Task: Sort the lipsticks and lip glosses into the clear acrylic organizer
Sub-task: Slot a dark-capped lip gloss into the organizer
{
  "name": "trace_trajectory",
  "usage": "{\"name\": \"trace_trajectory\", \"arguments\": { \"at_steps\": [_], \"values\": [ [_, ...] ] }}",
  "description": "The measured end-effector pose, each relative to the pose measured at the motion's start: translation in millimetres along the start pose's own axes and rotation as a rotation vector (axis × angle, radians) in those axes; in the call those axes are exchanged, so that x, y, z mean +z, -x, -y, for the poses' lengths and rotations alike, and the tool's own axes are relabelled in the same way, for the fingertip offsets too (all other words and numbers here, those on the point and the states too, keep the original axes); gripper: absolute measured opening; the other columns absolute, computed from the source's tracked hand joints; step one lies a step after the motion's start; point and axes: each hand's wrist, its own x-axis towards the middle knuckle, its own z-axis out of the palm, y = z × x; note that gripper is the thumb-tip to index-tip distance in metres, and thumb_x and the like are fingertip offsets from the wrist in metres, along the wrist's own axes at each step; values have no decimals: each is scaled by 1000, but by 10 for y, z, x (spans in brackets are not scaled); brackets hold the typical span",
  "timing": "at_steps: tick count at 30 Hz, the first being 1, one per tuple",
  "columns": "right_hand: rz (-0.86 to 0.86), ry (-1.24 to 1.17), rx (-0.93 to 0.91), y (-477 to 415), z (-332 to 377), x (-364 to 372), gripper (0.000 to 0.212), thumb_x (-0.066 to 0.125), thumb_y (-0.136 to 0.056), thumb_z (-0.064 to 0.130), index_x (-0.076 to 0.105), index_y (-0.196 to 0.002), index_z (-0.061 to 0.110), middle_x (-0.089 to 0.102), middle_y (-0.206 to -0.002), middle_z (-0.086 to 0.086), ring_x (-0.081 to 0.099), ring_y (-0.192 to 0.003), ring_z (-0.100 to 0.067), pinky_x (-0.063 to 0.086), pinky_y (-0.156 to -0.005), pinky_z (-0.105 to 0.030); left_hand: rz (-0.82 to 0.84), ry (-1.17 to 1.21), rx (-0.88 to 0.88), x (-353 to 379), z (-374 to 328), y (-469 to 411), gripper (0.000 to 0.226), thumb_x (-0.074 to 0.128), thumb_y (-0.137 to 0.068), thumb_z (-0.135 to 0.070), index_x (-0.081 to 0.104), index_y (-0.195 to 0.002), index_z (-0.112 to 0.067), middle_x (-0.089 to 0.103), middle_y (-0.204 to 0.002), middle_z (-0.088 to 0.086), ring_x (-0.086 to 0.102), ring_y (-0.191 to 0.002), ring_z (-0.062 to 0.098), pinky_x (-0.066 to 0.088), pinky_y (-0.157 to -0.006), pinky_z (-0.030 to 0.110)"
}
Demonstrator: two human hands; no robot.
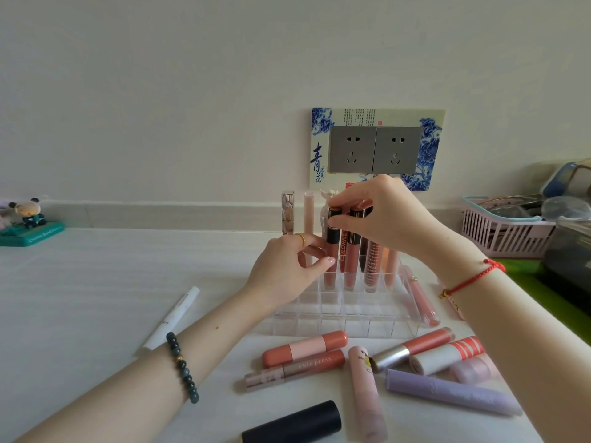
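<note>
— On the white table [96, 282], what do we have?

— We have the clear acrylic organizer [345, 318], out in front of us and close to the wall. Some glosses stand up in its back slots.

— What is our right hand [383, 219] doing?

— Its thumb and first finger are bent and pinch the top of the black-capped lip gloss [332, 238]. The other fingers curl over the tubes next to it.

— And our left hand [287, 266]?

— Its thumb and fingers are curled and pinch the same gloss lower down, on the pink part. We can see a gold ring [300, 238] on one finger.

— Where is that gloss?

— It stands straight up, with its bottom end down in a slot at the left of the row. Another gloss with a black cap [353, 251] stands just beside it.

— What waits outside the box?

— Lots! A coral lipstick [305, 348], a pink tube [367, 398], a purple tube [447, 391] and a black tube [294, 423] lie in front of the organizer. A long pink gloss [419, 295] lies against its right side. A white tube [172, 318] lies off to the left, by our arm.

— Anything on our wrists?

— A dark bead bracelet [182, 367] on the left and a red string [473, 278] on the right.
</note>
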Motion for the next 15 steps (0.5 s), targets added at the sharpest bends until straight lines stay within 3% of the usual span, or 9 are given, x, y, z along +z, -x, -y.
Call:
{"name": "trace_trajectory", "arguments": {
  "at_steps": [5,9,15],
  "values": [
    [12,-4,-1,-4,-18,4,25,71,-75,25,71,-99,18,73,-90,2,63,-77,-4,40,-71,-3,20,6,-8,-26,-18,0,17,66,-79,-32,56,-76,-45,63,-72,-27,61,-75,3,45,-69,21],
    [7,-5,1,0,-7,-4,24,71,-75,24,71,-99,18,72,-88,1,62,-74,-3,39,-69,-2,36,5,-8,-38,-26,2,19,66,-79,-30,56,-75,-46,64,-76,-24,64,-80,12,48,-75,25],
    [6,-4,0,0,1,-12,23,70,-76,22,71,-99,17,72,-87,3,59,-69,1,38,-65,4,45,5,-4,-38,-39,3,16,65,-80,-30,57,-77,-44,64,-77,-24,64,-83,13,48,-76,24]
  ]
}}
